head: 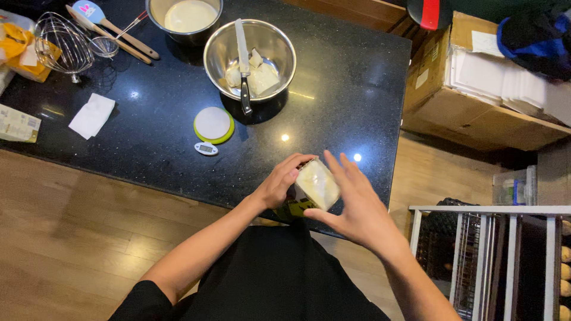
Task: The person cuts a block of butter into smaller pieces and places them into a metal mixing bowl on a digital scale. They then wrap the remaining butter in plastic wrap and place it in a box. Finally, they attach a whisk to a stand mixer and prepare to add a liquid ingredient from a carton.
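Note:
My left hand [279, 181] and my right hand [354, 202] both grip a pale yellow block in a partly opened wrapper [316, 184], held over the near edge of the black counter [333, 101]. The left fingers pinch the block's left end; the right palm cups its right side with fingers spread. Farther back stands a steel bowl [250, 56] with pale chunks in it and a knife [242, 59] resting across it, handle toward me.
A small round scale [213, 125] with a little display lies left of the bowl. A second bowl of white powder [185, 18], a whisk [59, 47], wooden spatulas [116, 32] and a white paper [91, 116] sit at the back left. Cardboard boxes [476, 83] and a white rack [493, 255] are to the right.

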